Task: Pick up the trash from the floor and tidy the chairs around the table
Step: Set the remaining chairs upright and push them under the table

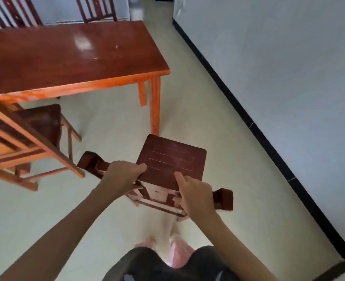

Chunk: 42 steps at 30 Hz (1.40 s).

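Chair (170, 162) of dark reddish wood sits directly ahead of the person, near the table's front right leg, and both hands are on it. Its slatted seat faces up toward the camera while the curved top rail of its backrest runs across beneath the hands, one end poking out to the left and the other to the right. The left hand (123, 175) reaches in from the lower left on a long, nearly straight arm; its fingers curl over the left edge of the seat, knuckles up, gripping the wood there. The right hand (196, 196) comes in from the lower right with the forearm angled up and inward; its index finger lies extended on the seat's near right part, and the remaining fingers wrap down around the backrest frame below the seat edge. The chair is motion-blurred around its lower frame, so whether its legs touch the floor (110, 118) cannot be told. Below the hands, the person's dark trousers and pink footwear show at the bottom edge. Beyond the chair stands the table (66, 57), its glossy red-brown top lit by a reflection. A second chair (25, 142) sits at the left, its seat tucked partly under the table's near edge. Two more chair backs rise behind the table's far side. A pale wall (279, 78) with a black skirting strip runs diagonally along the right.
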### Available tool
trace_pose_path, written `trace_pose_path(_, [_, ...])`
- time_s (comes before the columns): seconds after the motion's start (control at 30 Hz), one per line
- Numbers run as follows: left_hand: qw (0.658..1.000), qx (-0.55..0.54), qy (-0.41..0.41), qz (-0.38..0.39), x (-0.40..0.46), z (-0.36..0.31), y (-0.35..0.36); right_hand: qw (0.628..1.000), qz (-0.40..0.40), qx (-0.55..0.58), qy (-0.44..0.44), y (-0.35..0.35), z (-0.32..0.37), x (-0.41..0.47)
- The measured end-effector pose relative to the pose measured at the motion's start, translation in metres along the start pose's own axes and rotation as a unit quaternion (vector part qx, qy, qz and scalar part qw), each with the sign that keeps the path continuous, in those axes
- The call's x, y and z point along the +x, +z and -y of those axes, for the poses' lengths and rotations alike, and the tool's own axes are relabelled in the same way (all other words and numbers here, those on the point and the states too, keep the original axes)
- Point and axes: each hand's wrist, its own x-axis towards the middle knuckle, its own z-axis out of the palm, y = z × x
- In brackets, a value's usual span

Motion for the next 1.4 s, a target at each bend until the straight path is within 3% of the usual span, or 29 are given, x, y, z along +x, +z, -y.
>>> trace_pose_path(0.23, [0.994,0.019,-0.062,0.089,0.003,0.003,-0.012,0.996,-0.061,0.003,-0.058,0.000,0.000,0.013])
trace_pose_path(0.77, [0.962,-0.025,-0.270,0.018,-0.007,0.034,0.001,0.966,-0.056,0.030,-0.252,-0.001,0.012,0.133])
trace_pose_path(1.2, [0.954,-0.075,-0.288,-0.027,0.058,0.092,0.003,0.958,-0.070,0.023,-0.276,-0.004,0.004,0.231])
trace_pose_path(1.4, [0.957,-0.054,-0.283,-0.013,0.090,0.153,-0.001,0.959,-0.081,0.020,-0.272,0.001,0.025,0.291])
